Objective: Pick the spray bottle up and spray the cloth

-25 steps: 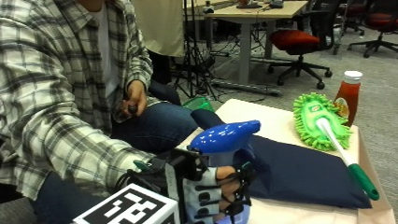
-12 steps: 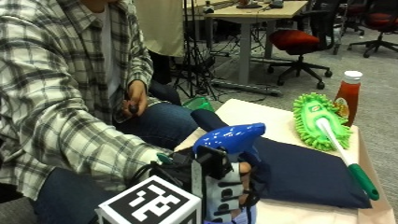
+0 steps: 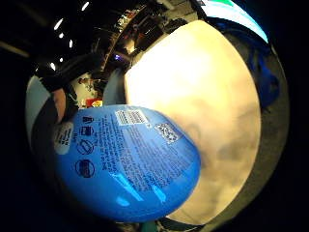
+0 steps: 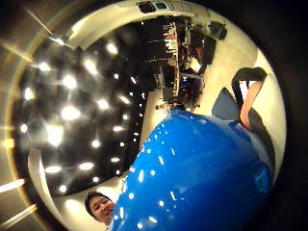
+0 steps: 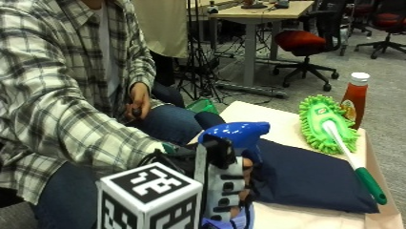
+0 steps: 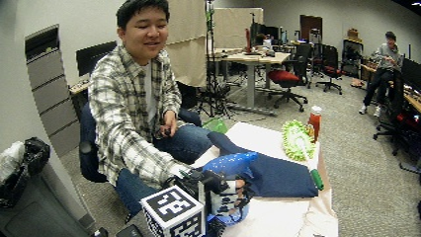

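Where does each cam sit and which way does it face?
Little finger palm view: on the gloved palm, facing the spray bottle label and table.
Thumb palm view: on the same palm, facing the bottle's blue body and ceiling; a strap and finger at the edge.
Outside view: near table edge, looking across the right hand, navy cloth, green duster, ketchup bottle.
Wide outside view: same side, further back; whole person.
All share the bottle.

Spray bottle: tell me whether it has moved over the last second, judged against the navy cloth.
Yes. In the outside view the spray bottle, gripped by the gloved right hand, has shifted slightly toward the navy cloth, its nozzle now reaching further over the cloth's near edge.
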Motion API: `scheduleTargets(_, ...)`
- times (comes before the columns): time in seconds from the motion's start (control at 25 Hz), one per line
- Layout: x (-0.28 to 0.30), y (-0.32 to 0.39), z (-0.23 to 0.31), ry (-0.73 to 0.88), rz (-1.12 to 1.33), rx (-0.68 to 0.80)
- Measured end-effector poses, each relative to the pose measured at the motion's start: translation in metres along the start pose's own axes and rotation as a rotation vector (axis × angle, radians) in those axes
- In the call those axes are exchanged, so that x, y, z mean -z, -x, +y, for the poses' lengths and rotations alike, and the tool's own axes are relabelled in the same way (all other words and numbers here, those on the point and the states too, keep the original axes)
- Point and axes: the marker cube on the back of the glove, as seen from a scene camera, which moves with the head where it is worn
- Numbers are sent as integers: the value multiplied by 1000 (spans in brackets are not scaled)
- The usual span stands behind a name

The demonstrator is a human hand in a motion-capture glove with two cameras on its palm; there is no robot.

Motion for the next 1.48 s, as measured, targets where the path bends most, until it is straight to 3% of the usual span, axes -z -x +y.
scheduleTargets(0.72, -27, 118, 33, 255, 551, 75)
scheduleTargets(1.48, -77, 149, 64, 359, 1077, 120)
